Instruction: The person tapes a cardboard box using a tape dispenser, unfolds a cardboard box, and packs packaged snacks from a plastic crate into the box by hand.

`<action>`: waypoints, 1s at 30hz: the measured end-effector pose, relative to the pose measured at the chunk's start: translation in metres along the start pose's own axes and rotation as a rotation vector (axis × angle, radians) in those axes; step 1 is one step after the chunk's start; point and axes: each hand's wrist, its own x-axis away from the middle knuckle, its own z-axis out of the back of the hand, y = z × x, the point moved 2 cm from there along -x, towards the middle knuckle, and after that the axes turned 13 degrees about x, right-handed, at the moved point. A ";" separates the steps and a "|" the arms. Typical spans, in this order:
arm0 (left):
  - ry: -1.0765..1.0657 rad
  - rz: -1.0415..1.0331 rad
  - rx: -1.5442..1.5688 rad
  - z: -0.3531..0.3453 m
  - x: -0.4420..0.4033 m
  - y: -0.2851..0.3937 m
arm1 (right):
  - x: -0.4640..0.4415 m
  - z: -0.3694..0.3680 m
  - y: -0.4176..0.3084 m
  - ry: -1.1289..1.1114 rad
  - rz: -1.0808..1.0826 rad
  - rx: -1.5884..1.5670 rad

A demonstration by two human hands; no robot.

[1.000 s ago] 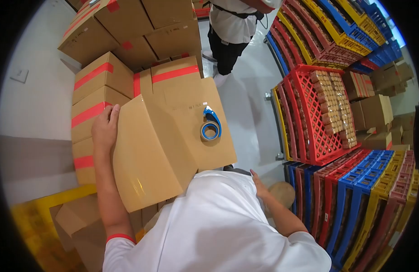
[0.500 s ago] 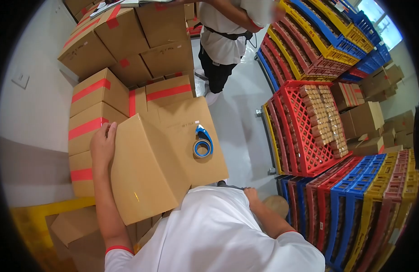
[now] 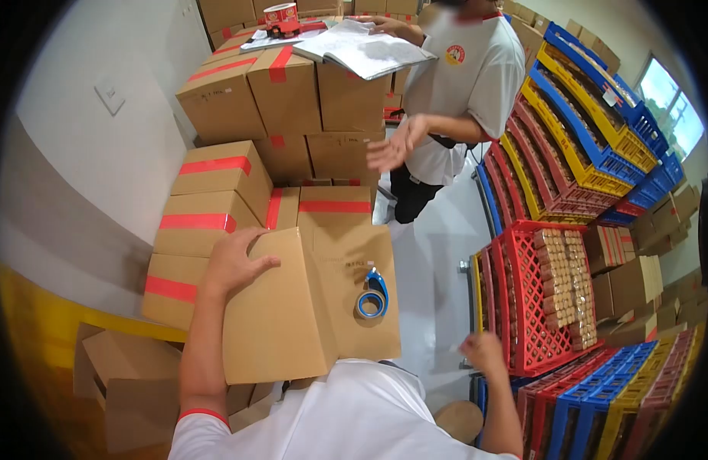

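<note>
My left hand point(image 3: 235, 261) rests on the upper left edge of a cardboard box point(image 3: 273, 314), its thumb and fingers apart. That box leans against my front, beside a flat cardboard surface point(image 3: 354, 330) on which a blue tape dispenser point(image 3: 373, 297) lies. My right hand point(image 3: 484, 353) is raised over the floor at the right, with its fingers curled together. Something small and pale seems to be at its fingertips, too blurred to make out.
Red-taped boxes point(image 3: 208, 176) are stacked at the left. A co-worker point(image 3: 461, 84) stands ahead, one hand on an open book point(image 3: 362, 50). Crate stacks point(image 3: 522, 299) line the right. Open cartons point(image 3: 132, 368) lie at the lower left.
The view has tilted up, bringing the book and the co-worker's upper body into sight. My right hand has moved away from my waist, out to the right. My left hand's thumb and fingers have spread.
</note>
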 end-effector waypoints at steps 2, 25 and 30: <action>-0.006 0.111 0.003 0.005 -0.004 0.000 | -0.035 0.073 -0.029 0.307 0.029 -0.120; 0.080 -0.068 -0.263 0.022 -0.003 -0.016 | -0.216 0.138 -0.121 0.768 0.010 -0.311; -0.322 -0.083 -0.376 -0.016 -0.031 0.010 | -0.217 0.112 -0.125 0.789 0.008 -0.365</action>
